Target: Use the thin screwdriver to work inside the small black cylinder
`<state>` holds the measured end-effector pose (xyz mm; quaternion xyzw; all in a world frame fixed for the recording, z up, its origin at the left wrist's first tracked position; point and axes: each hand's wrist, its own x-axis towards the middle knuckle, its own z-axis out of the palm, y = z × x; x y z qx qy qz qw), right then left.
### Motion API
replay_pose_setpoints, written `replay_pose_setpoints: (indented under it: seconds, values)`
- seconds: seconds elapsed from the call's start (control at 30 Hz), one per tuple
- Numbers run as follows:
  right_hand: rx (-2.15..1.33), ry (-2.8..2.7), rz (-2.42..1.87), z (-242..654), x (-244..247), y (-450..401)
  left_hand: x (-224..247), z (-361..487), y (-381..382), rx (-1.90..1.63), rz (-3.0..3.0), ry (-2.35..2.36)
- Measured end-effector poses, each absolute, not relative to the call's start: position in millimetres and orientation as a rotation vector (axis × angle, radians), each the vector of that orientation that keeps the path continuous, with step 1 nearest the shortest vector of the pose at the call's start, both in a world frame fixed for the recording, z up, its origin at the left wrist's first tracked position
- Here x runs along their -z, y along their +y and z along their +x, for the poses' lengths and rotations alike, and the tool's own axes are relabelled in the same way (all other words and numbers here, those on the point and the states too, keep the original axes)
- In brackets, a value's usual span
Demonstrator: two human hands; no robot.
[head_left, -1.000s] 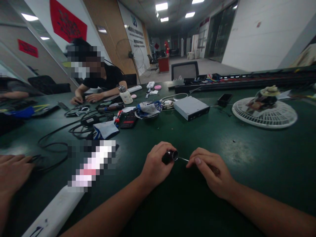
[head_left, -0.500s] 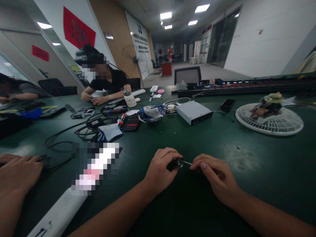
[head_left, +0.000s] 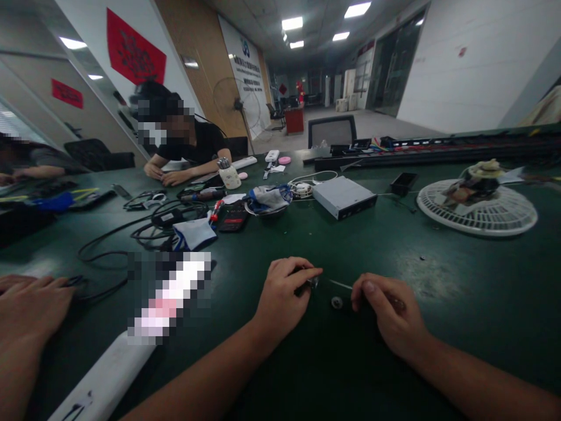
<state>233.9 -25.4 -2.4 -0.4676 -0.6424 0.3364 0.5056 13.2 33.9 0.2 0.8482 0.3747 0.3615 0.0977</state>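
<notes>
A silver disc drive (head_left: 344,197) lies on the dark green counter (head_left: 442,257), between a metal bowl (head_left: 263,211) holding a blue-trimmed cloth and a round white fan grille (head_left: 477,221). Black cables (head_left: 169,232) sprawl to the left. Beyond them, a co-worker (head_left: 193,146) in a black T-shirt leans over the counter, near a pedestal fan (head_left: 236,105).

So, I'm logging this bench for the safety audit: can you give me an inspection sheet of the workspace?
Surface: dark green bench top, scuffed right of the hands.
Job's things: small dark cylindrical part, thin metal rod, small metal ring lying between the hands.
Clutter: silver drive enclosure, white round fan guard.
Hands: left hand closed on the part; right hand pinching the rod.
Cables: black cables looped left of centre.
Surroundings: co-worker across the bench; pedestal fan behind.
</notes>
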Motion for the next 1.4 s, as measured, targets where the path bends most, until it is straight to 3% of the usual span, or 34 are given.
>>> replay_pose_setpoints:
  seconds: [0.13, 0.33, 0.63, 1.0, 1.4]
  values:
    - [-0.702, -1.555, -1.283, 231.6, 0.0, -22.6, -0.8, 12.1, 34.4, -1.021, 2.480, 1.257]
    - [-0.459, -2.039, -1.453, 220.3, -0.1, -21.3, 1.1, 13.8, 35.6, -1.056, 2.289, 1.304]
    - [-0.629, -1.865, -1.203, 226.1, 5.5, -22.2, 3.5, 14.3, 36.4, -1.073, 2.188, 1.308]
    - [-0.760, -1.707, -1.057, 227.2, 4.8, -21.6, 0.2, 13.6, 31.0, -0.894, 2.487, 0.833]
    - [-0.816, -1.630, -1.175, 231.7, 4.5, -20.4, -1.7, 11.0, 30.8, -0.929, 2.500, 0.673]
